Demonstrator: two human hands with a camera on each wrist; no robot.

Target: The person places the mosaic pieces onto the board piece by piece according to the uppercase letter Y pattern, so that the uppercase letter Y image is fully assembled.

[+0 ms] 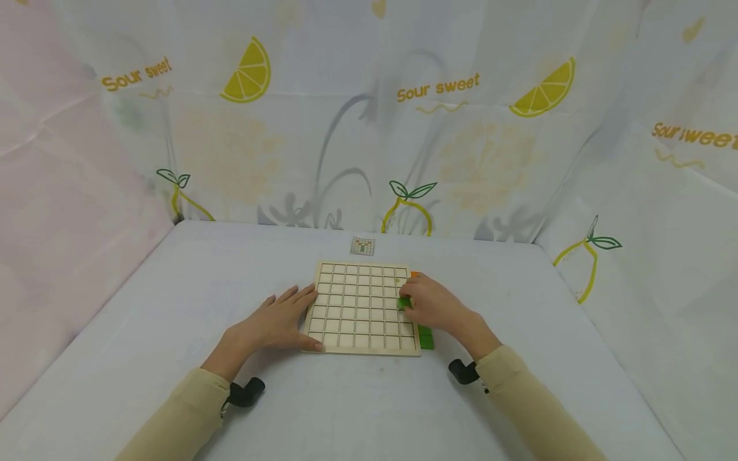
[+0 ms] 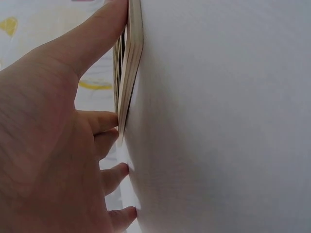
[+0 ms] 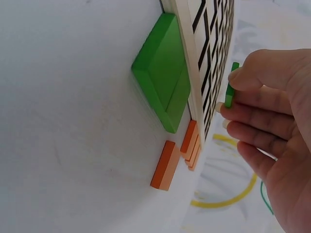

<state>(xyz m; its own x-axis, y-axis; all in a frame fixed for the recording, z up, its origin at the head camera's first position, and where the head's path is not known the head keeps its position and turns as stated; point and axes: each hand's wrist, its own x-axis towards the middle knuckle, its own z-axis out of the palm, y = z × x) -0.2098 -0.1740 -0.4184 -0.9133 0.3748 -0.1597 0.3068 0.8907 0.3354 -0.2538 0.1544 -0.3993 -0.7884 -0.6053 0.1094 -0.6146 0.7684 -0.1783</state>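
Note:
A square wooden grid board (image 1: 362, 308) lies flat on the white table. My left hand (image 1: 271, 325) is spread at its left side, fingertips along the edge and thumb at the near left corner; in the left wrist view the thumb touches the board's rim (image 2: 135, 29). Over the right-hand columns, my right hand (image 1: 435, 305) pinches a small green square tile (image 1: 405, 303) between thumb and fingers. The right wrist view shows that tile (image 3: 231, 87) just above the grid. Two green tiles (image 1: 426, 338) lie side by side against the board's right edge.
Several orange tiles (image 3: 166, 166) lie on the table beyond the green pair, to the board's right. A small card (image 1: 362, 246) printed with a coloured grid pattern lies behind the board. Hanging cloth (image 1: 323, 141) with lemon prints encloses the back and sides.

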